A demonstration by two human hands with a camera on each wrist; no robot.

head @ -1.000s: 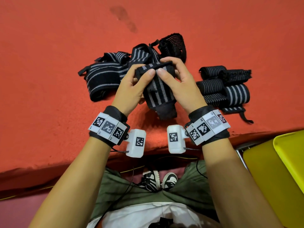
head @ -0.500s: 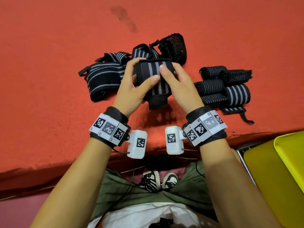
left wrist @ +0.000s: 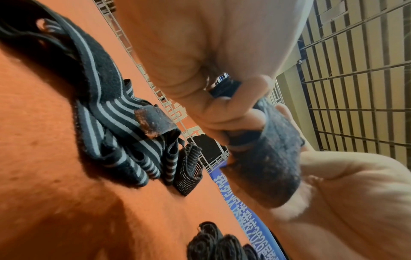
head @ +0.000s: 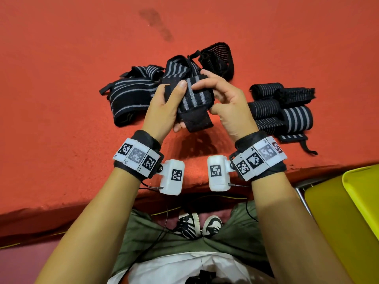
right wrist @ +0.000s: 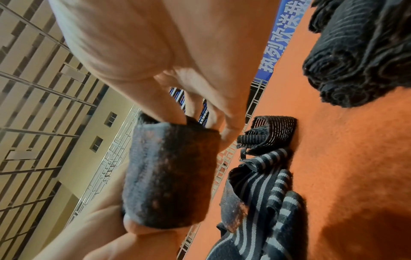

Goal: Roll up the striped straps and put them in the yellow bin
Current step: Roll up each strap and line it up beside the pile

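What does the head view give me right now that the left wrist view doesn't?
Head view only: the yellow bin at the lower right off the red mat's edge, with no strap visible in it, plus both wrist rigs. Left wrist view only: the fuzzy dark tail of the strap close up, and railings behind. Both: left hand and right hand gripping the strap, the loose pile, and the rolled straps.

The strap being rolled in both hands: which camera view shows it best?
Head view: the strap shows whole, stripes and plain dark tail, gripped by the left hand and right hand. Both wrist views show only its blurred, fuzzy tail end between fingers.
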